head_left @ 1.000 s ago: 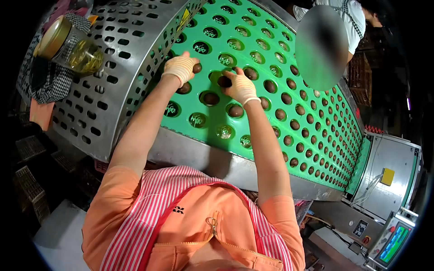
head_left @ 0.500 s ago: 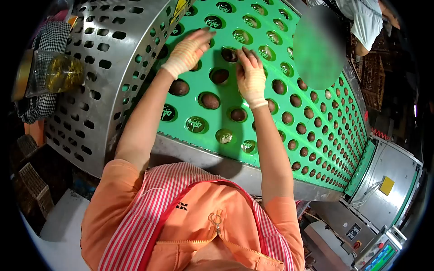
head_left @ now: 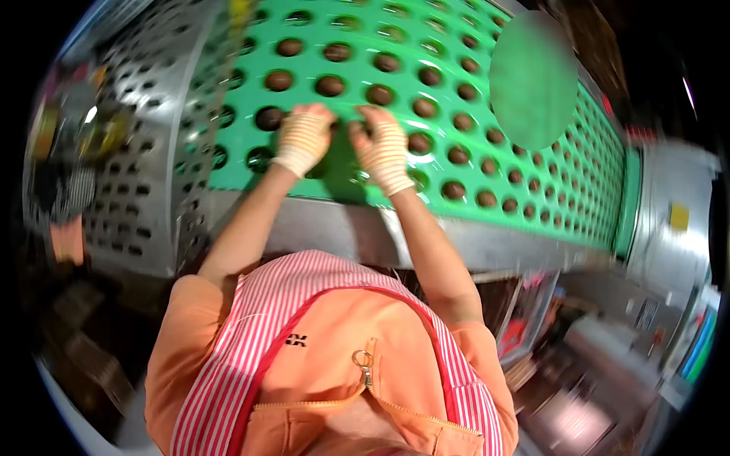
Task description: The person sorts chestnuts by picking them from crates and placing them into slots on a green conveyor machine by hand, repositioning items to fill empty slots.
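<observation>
Brown balls sit in most green belt pockets, not all; I can't tell whether my curled left hand or right hand holds any.

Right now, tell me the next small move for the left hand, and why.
Probably ease the left hand toward the dark hollow beside its wrist: it seems unfilled, while a brown ball sits just above it. I can't tell whether that hand holds anything.
</observation>
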### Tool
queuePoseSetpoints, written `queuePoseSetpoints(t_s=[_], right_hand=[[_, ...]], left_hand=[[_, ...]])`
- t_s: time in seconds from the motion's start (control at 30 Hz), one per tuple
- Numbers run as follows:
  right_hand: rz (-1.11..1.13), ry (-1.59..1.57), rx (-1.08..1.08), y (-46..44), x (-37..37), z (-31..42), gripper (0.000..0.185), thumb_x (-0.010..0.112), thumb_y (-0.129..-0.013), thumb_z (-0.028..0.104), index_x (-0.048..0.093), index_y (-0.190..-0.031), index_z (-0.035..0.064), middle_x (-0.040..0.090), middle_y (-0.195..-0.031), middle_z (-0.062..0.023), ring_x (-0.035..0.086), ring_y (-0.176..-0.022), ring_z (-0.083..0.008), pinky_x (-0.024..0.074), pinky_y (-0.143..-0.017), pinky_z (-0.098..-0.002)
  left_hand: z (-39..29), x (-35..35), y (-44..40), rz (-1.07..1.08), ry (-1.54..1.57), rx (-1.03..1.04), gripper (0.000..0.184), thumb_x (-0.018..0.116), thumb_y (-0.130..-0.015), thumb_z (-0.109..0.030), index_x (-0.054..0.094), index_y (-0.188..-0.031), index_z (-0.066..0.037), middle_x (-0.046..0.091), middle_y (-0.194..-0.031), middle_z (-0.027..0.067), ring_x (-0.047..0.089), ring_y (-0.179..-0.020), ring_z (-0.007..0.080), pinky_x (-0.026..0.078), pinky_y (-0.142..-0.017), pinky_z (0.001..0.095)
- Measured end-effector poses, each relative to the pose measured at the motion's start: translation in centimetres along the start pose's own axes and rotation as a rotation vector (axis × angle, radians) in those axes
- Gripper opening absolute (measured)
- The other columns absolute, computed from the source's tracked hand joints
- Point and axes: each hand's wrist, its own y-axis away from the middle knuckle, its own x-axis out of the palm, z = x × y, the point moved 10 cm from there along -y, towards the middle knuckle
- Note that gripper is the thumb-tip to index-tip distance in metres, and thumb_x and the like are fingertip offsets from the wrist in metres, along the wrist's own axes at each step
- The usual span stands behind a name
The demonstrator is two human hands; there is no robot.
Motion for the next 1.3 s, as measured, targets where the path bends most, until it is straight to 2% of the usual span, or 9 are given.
queuePoseSetpoints(t_s=[0.1, 0.2, 0.43, 0.6, 0.63, 0.8, 0.97, 1.03, 1.3], right_hand=[[-0.052, -0.063, -0.062, 5.0, -3.5, 2.7, 0.027, 0.067, -0.077, 0.016, 0.065, -0.102, 0.0058, 0.064, -0.1, -0.0163, 0.059, -0.097, -0.0366, 0.0487, -0.087, -0.0458], [-0.057, -0.087, 0.049, 10.2, -6.3, 2.5, 0.025, 0.067, -0.082, 0.018, 0.066, -0.104, 0.0069, 0.064, -0.107, -0.0132, 0.059, -0.101, -0.0349, 0.0484, -0.089, -0.0423], [-0.614, -0.028, 0.492, 29.9, -21.0, -3.9, 0.02, 0.063, -0.079, 0.012, 0.067, -0.098, 0.0056, 0.065, -0.101, -0.0148, 0.062, -0.094, -0.0344, 0.0507, -0.084, -0.0424], [-0.935, -0.159, 1.237, 55.9, -26.9, -14.8, 0.025, 0.065, -0.085, 0.015, 0.069, -0.106, 0.0027, 0.071, -0.102, -0.015, 0.067, -0.09, -0.023, 0.0514, -0.083, -0.0337], [-0.996, -0.135, 1.394, 60.1, -28.0, -14.9, 0.026, 0.063, -0.088, 0.015, 0.068, -0.11, 0.0015, 0.07, -0.106, -0.0151, 0.066, -0.093, -0.0199, 0.0502, -0.085, -0.0312], [-0.79, -0.012, 1.59, 71.4, -27.1, -23.3, 0.047, 0.063, -0.085, 0.025, 0.058, -0.127, 0.0033, 0.058, -0.13, -0.0203, 0.058, -0.116, -0.0348, 0.0464, -0.097, -0.041], [-0.476, 0.006, 1.741, 67.2, -24.9, -25.5, 0.066, 0.072, -0.077, 0.036, 0.047, -0.136, 0.0195, 0.031, -0.144, -0.015, 0.04, -0.127, -0.0462, 0.0438, -0.1, -0.0498], [-0.45, 0.022, 1.782, 66.8, -23.5, -27.0, 0.067, 0.073, -0.077, 0.031, 0.046, -0.137, 0.0207, 0.026, -0.147, -0.0138, 0.035, -0.131, -0.0442, 0.0436, -0.1, -0.0522], [-0.327, -0.01, 1.696, 67.1, -23.2, -28.8, 0.054, 0.076, -0.075, 0.026, 0.058, -0.125, 0.0196, 0.022, -0.151, -0.0111, 0.032, -0.133, -0.0405, 0.0427, -0.1, -0.0564]], left_hand=[[-1.9, -3.2, -0.4, -0.185, -0.103, -0.015, 0.033, 0.065, -0.077, -0.035, 0.066, -0.099, -0.01, 0.06, -0.098, 0.0139, 0.061, -0.089, 0.0348, 0.048, -0.074, 0.0504], [2.2, 1.7, 0.0, 0.062, -0.613, -0.043, 0.063, 0.04, -0.092, -0.062, 0.041, -0.145, -0.028, 0.048, -0.138, 0.0143, 0.053, -0.115, 0.0383, 0.046, -0.086, 0.0597], [8.5, 3.8, -1.9, 0.092, -0.521, -0.078, 0.071, 0.035, -0.089, -0.072, 0.026, -0.151, -0.038, 0.03, -0.155, 0.01, 0.031, -0.138, 0.0395, 0.025, -0.105, 0.0663], [-13.7, -0.1, 0.6, -0.129, -0.008, 0.2, 0.069, 0.064, -0.089, -0.042, 0.044, -0.139, 0.001, 0.045, -0.139, 0.0217, 0.043, -0.13, 0.0353, 0.036, -0.108, 0.0447], [-18.7, 0.5, 1.9, -0.08, 0.399, 0.261, 0.066, 0.068, -0.088, -0.032, 0.045, -0.138, 0.003, 0.048, -0.136, 0.0205, 0.047, -0.125, 0.0318, 0.038, -0.106, 0.0436], [-41.5, 8.0, 10.7, 0.378, 0.679, 0.558, 0.023, 0.067, -0.087, -0.01, 0.064, -0.108, -0.001, 0.066, -0.106, 0.0102, 0.062, -0.099, 0.0194, 0.049, -0.089, 0.0316], [-55.0, 24.1, 21.6, 0.924, 0.378, 0.901, 0.033, 0.067, -0.084, -0.017, 0.063, -0.114, -0.006, 0.058, -0.123, 0.0188, 0.056, -0.116, 0.0327, 0.045, -0.098, 0.0388], [-55.8, 30.7, 23.6, 0.86, 0.036, 0.965, 0.051, 0.073, -0.077, -0.017, 0.057, -0.126, -0.017, 0.037, -0.144, 0.0209, 0.051, -0.12, 0.0399, 0.045, -0.101, 0.0434], [-59.6, 41.4, 30.2, 0.873, -0.415, 1.501, 0.076, 0.081, -0.066, -0.013, 0.049, -0.134, -0.026, 0.027, -0.152, 0.0103, 0.046, -0.125, 0.0353, 0.05, -0.092, 0.0473]])
